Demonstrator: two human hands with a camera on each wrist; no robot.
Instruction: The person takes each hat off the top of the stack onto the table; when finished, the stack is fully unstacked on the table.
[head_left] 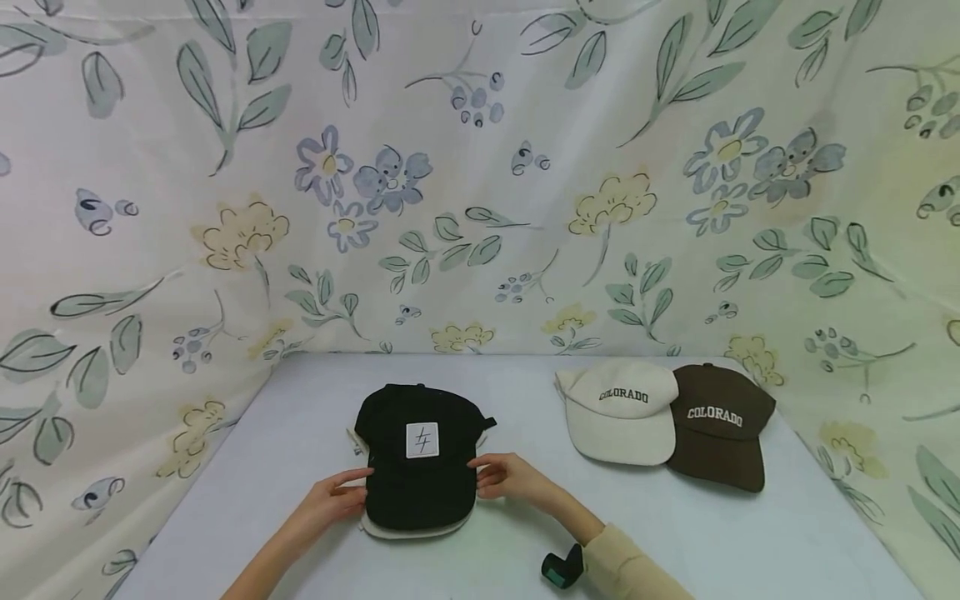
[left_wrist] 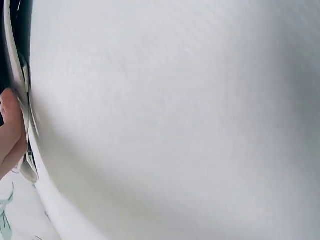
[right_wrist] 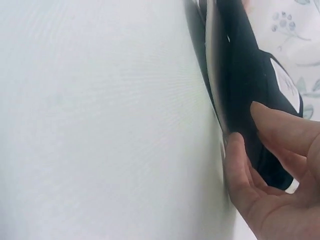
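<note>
A black cap [head_left: 422,496] with a white square patch lies on top of a cream cap, whose pale rim [head_left: 416,534] shows below the black brim. My left hand [head_left: 333,497] grips the left side of the brim. In the left wrist view, its fingers [left_wrist: 11,132] lie against the edge of the stacked caps. On the opposite side, my right hand [head_left: 510,479] pinches the brim's right edge. The right wrist view shows the thumb and fingers [right_wrist: 240,165] around that edge, with the cream layer under the black one.
To the right lie a cream cap [head_left: 621,429] and a dark brown cap [head_left: 718,454], both lettered COLORADO and overlapping. A small black device [head_left: 562,567] is by the right sleeve [head_left: 630,567]. Floral cloth [head_left: 480,192] hangs behind the white table [head_left: 300,400].
</note>
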